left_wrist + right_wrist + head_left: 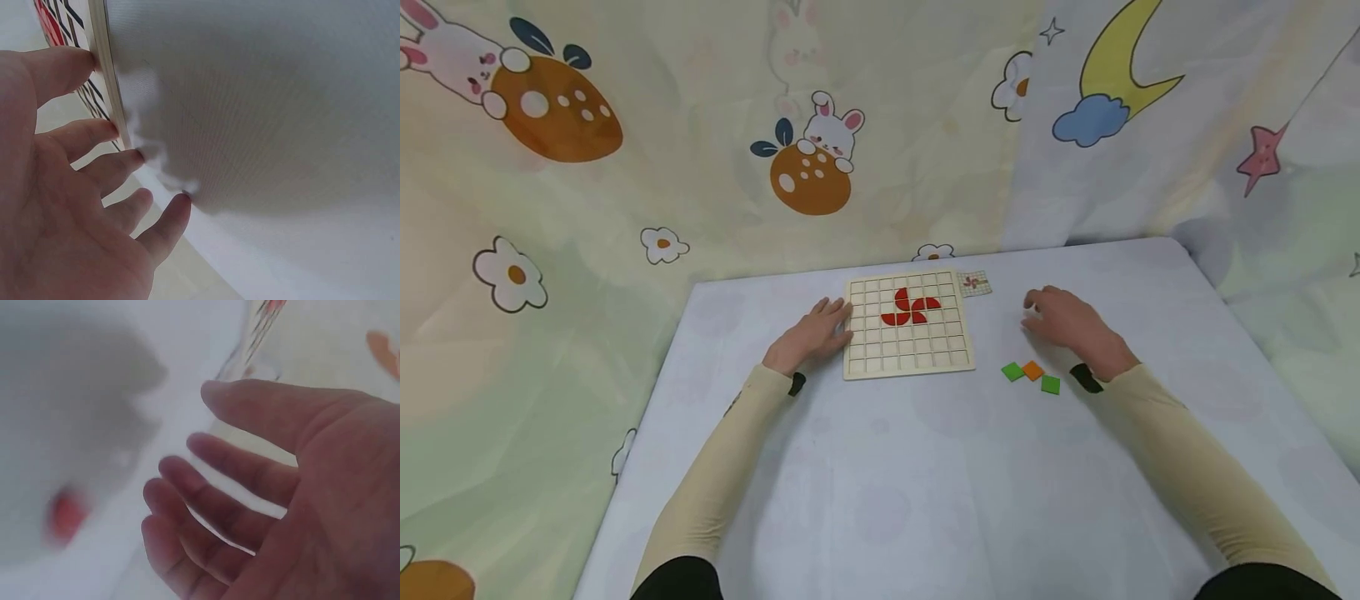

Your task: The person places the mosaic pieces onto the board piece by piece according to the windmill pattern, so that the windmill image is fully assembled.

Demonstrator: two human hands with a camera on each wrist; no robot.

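Note:
A square wooden grid board (872,358) lies on the table, with several red quarter-round pieces (902,297) forming a pinwheel on it. My left hand (815,335) is at the board's left edge, fingers spread; in the left wrist view the thumb and a fingertip touch the rim (103,56). Right of the board, my right hand (1070,323) is over the table, its fingers loosely bent and nothing between them. A blurred red thing (65,515) shows beyond its fingertips in the right wrist view; the head view does not show it.
Two green squares (1012,372) and an orange square (1033,370) lie near the right wrist. A small pattern card (974,283) is at the board's upper right corner. A printed cloth wall (925,167) stands behind the white table (880,483).

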